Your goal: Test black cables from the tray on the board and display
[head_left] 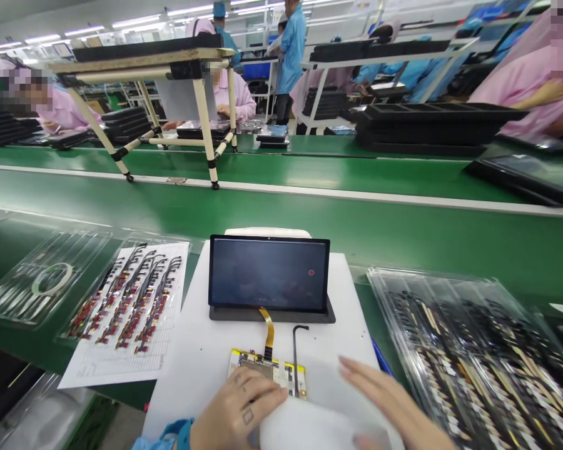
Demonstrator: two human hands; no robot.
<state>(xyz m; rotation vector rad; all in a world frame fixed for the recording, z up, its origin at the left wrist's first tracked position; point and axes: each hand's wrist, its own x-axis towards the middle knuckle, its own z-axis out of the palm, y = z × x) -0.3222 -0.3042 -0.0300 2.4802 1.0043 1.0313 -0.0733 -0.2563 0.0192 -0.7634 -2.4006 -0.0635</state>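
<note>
My left hand (pixel 244 406) lies over a circuit board (pixel 288 375) with yellow edging, its fingers bent and pressed together on the board's near part. The thumb is hidden. My right hand (pixel 391 397), blurred by motion, has its fingers stretched out above a white, smooth, soft-looking piece (pixel 316 428) whose kind I cannot make out. A gold flat ribbon cable (pixel 268 331) links the board to a lit display screen (pixel 268 275), which leans upright on a dark stand (pixel 331 310). A thin black cable (pixel 295 350) with a hooked end runs up from the board.
A white work mat (pixel 192 350) lies under these things. On the left are a paper sheet (pixel 162 344) with rows of small red-ended cable parts and a clear tray (pixel 9 300) with a tape roll (pixel 51 279). Another clear tray (pixel 403 356) holds dark strips. People work beyond the green bench (pixel 281 206).
</note>
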